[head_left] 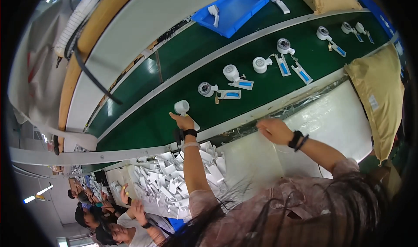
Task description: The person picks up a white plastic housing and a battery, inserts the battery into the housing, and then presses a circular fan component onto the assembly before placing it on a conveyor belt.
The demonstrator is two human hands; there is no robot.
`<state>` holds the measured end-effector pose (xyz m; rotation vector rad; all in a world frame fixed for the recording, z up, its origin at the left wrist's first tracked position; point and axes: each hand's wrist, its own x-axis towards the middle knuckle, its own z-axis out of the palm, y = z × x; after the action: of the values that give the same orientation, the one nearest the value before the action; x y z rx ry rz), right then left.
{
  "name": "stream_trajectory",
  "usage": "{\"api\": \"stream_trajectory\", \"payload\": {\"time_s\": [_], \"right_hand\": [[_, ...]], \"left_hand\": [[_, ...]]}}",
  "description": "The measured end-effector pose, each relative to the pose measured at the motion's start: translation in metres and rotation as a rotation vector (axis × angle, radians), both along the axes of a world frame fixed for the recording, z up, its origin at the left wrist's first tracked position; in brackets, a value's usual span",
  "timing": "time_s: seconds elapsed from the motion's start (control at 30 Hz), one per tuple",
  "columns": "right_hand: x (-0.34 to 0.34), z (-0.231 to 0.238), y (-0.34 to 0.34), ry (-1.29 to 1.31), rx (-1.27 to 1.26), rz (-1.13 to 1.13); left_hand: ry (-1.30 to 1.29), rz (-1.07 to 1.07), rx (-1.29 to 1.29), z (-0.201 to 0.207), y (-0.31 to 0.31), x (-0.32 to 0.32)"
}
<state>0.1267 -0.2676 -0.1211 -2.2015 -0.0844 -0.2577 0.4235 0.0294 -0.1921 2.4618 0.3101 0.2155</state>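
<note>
At the belt (139,131), left hand (184,121) grips white device (181,106), right hand (275,131) loosely cupped; sack label (373,101) unreadable.

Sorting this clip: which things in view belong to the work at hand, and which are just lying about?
Part of the work, it seems:
- left hand, at a white unit
- right hand, near the belt's edge
- green belt
- other units along it
- white parts, probably

Apparently lying about:
- blue tray
- brown bags
</note>
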Motion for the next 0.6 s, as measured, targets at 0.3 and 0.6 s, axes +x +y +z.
{"api": "stream_trajectory", "payload": {"time_s": [0.3, 0.6], "right_hand": [[0.168, -0.055, 0.007, -0.305, -0.728, -0.149], [0.123, 0.003, 0.038, 0.039, -0.393, -0.035]], "left_hand": [[-0.136, -0.388, -0.380, 0.032, -0.061, -0.112], [0.629, -0.138, -1.565, 0.038, -0.095, -0.173]]}}
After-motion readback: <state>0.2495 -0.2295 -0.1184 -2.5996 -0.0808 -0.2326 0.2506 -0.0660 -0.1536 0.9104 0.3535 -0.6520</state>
